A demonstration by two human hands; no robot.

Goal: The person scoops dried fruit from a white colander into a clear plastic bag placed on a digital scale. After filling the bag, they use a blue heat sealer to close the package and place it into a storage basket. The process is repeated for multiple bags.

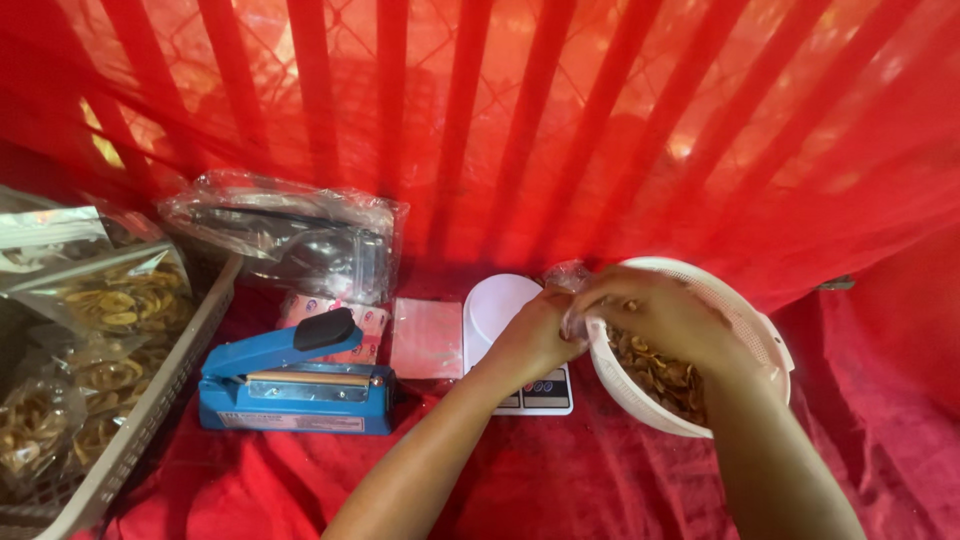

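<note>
Filling step: left hand (pixel 535 335) pinches a clear bag (pixel 572 285) open at the white colander (pixel 745 330) rim, right hand (pixel 655 315) cupped around chips (pixel 665 378); likely next, the white scale (pixel 512 335) alongside.

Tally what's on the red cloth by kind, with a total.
Blue heat sealer: 1
White kitchen scale: 1
White colander of chips: 1
Grey basket of bagged chips: 1
Pink packet stack: 1
Total: 5
</note>
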